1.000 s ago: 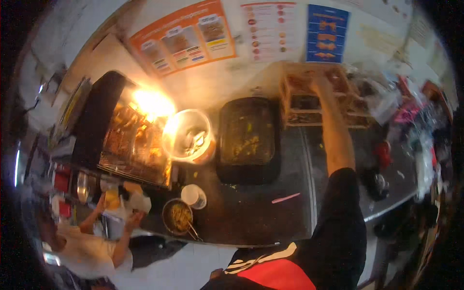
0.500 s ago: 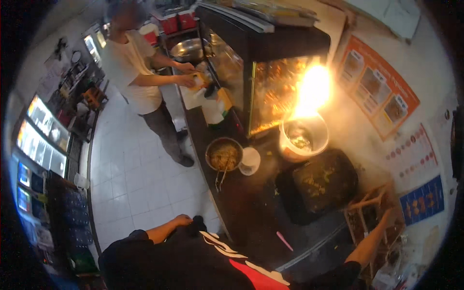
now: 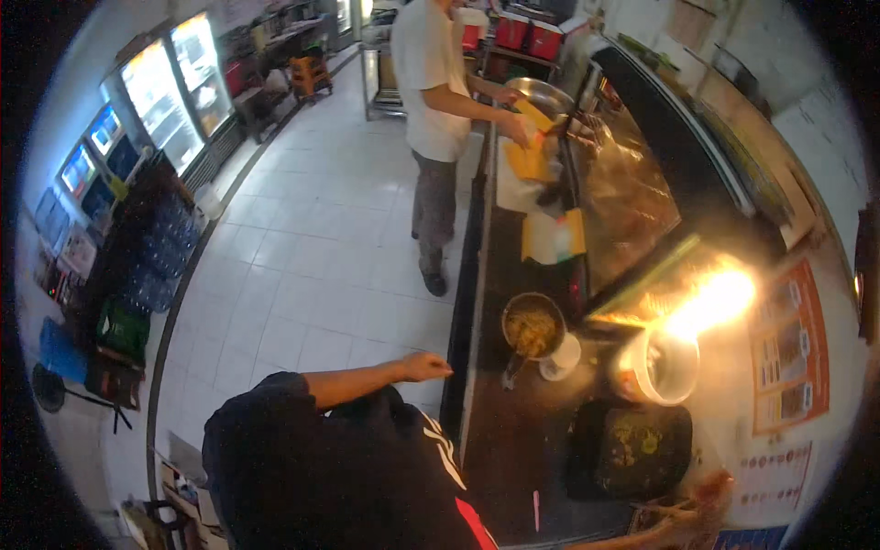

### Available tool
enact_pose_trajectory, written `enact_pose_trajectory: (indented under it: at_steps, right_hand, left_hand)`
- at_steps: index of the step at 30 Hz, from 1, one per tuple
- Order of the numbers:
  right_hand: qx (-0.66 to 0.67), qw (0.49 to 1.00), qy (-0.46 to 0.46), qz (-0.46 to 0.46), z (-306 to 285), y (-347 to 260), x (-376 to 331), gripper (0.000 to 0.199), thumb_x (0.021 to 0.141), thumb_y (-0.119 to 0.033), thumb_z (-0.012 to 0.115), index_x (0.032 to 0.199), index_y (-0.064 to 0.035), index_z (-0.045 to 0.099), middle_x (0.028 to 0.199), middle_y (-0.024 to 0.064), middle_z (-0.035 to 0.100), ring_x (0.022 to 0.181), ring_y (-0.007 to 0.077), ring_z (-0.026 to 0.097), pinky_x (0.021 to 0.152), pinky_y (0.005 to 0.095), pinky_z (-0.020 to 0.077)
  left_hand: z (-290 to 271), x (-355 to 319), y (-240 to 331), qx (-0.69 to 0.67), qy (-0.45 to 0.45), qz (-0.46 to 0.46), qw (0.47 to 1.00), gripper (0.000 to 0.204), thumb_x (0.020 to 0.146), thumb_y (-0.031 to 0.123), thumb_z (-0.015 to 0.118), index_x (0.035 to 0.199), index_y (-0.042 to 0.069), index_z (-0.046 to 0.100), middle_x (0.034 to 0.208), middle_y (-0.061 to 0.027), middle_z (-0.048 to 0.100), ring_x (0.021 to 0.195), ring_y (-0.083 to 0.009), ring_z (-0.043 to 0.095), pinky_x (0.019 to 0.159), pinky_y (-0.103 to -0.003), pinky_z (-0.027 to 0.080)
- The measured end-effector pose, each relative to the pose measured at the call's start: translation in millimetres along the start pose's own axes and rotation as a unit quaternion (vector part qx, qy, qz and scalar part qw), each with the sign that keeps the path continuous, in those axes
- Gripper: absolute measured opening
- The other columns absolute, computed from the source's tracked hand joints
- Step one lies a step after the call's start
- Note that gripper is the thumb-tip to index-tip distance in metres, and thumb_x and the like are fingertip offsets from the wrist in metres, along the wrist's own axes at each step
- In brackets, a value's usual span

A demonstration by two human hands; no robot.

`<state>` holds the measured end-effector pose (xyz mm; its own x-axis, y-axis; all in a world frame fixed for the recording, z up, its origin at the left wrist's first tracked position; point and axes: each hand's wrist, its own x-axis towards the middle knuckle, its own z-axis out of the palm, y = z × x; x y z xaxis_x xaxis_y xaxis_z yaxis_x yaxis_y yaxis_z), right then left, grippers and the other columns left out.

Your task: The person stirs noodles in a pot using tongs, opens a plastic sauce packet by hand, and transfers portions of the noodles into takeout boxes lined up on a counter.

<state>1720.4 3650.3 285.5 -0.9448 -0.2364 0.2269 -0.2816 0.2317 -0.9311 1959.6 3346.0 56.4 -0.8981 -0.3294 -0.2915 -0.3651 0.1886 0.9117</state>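
Note:
My left hand (image 3: 423, 367) reaches out over the near edge of the dark counter, its fingers loosely closed, and I see nothing in it. Low at the right, my right hand (image 3: 711, 495) is smeared by motion beside a wooden rack (image 3: 649, 515); its fingers cannot be made out. A bowl of noodle-like food (image 3: 533, 328) with tongs (image 3: 515, 368) stands ahead of my left hand, a small white tub (image 3: 561, 356) against it. Nearer my right hand lies a black tray (image 3: 632, 449) with scraps of food. Behind it stands a white bucket (image 3: 674, 371).
A glare-lit glass display case (image 3: 632, 174) stands along the counter. Another person (image 3: 440, 101) handles yellow packaging (image 3: 528, 161) at the far end, near a large metal bowl (image 3: 543, 94). A pink stick (image 3: 536, 511) lies on the counter. Posters (image 3: 790, 353) hang at right.
The view has swung left, so the counter sits further right. My left hand has stretched out from my body towards the counter. The other person's hands have moved with the yellow packaging.

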Motion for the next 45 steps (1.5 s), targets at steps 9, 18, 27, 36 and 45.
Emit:
enact_pose_trajectory:
  at_steps: [9,18,27,36,45]
  right_hand:
    - [0.148,0.919,-0.356,0.082,268,-85,-82,0.029,0.092,-0.025,0.056,0.095,0.0014,0.069,0.075,0.0092,0.065,0.067,0.0123,0.055,0.061,0.0307,0.0467]
    - [0.091,0.865,-0.493,0.025,423,-127,-82,0.021,0.09,-0.017,0.058,0.09,0.002,0.069,0.069,0.0041,0.062,0.062,0.0103,0.055,0.058,0.0262,0.0444]
    - [0.108,0.802,-0.587,-0.008,559,-148,-60,0.019,0.086,-0.015,0.062,0.085,0.0027,0.067,0.071,0.005,0.064,0.066,0.0114,0.058,0.062,0.0266,0.0462]
    - [0.104,0.769,-0.614,-0.146,697,-194,34,0.02,0.085,-0.018,0.063,0.094,0.0,0.066,0.083,0.0108,0.067,0.074,0.0168,0.062,0.071,0.0291,0.0494]
    - [-0.006,0.921,-0.391,-0.007,622,-86,75,0.019,0.088,-0.017,0.058,0.087,0.0018,0.06,0.076,0.0124,0.062,0.07,0.0182,0.059,0.065,0.032,0.0465]
  left_hand:
    - [-133,-40,103,-0.185,0.024,0.034,0.982,0.03,0.089,0.022,0.063,0.105,-0.003,0.064,0.094,-0.0108,0.068,0.085,-0.0184,0.065,0.08,-0.032,0.051]
    - [-277,-127,98,-0.245,0.237,-0.022,0.94,0.036,0.091,0.027,0.058,0.098,-0.007,0.067,0.089,-0.0109,0.07,0.082,-0.0139,0.062,0.08,-0.03,0.048]
    - [-351,-105,69,-0.333,0.389,-0.012,0.859,0.032,0.093,0.019,0.056,0.106,-0.009,0.062,0.098,-0.0137,0.067,0.09,-0.0149,0.062,0.084,-0.028,0.047]
    - [-474,-33,98,-0.11,0.494,0.011,0.862,0.043,0.093,0.03,0.051,0.115,-0.007,0.057,0.112,-0.0153,0.062,0.102,-0.0217,0.059,0.089,-0.036,0.047]
    - [-446,100,-97,-0.279,0.275,-0.074,0.917,0.046,0.094,0.034,0.048,0.119,-0.004,0.054,0.113,-0.0155,0.06,0.096,-0.0191,0.06,0.085,-0.033,0.047]
